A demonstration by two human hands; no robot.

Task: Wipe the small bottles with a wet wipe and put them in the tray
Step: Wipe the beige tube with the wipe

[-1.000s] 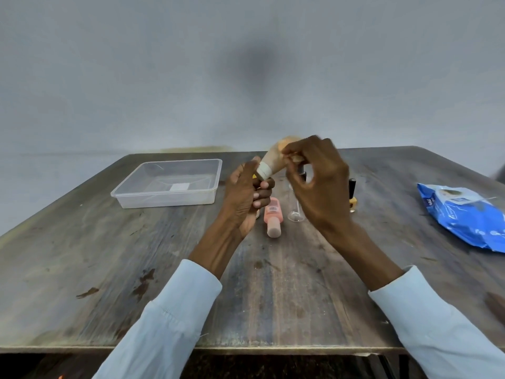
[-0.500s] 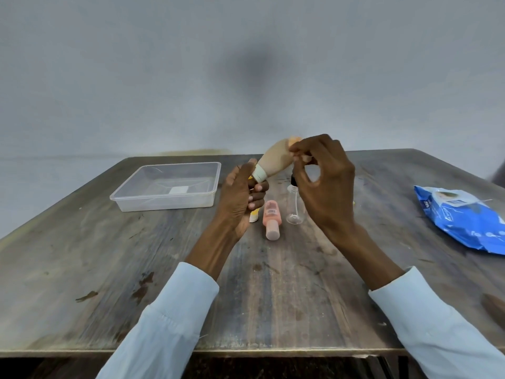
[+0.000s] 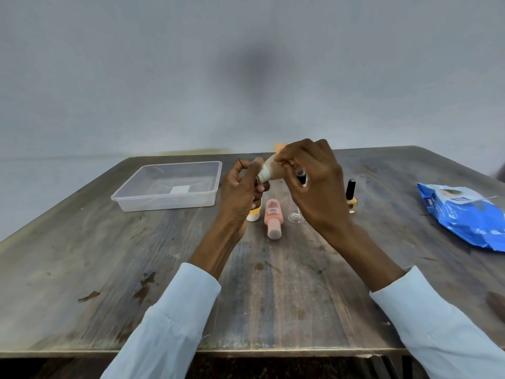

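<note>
Both hands have shifted a little since half a second ago: the right hand (image 3: pixel 311 181) has slid down over the body of the tan bottle (image 3: pixel 270 170), covering more of it, while the left hand (image 3: pixel 240 192) now pinches the bottle's pale cap end rather than cupping below it. The bottle is held in the air between them, tilted, above the other bottles on the bench (image 3: pixel 109 269). No wet wipe can be made out in either hand, so the wiping seems not to have begun. The tray (image 3: pixel 166 203), far left, holds no bottle, and the blue wipe pack (image 3: pixel 464 214) lies far right.
</note>
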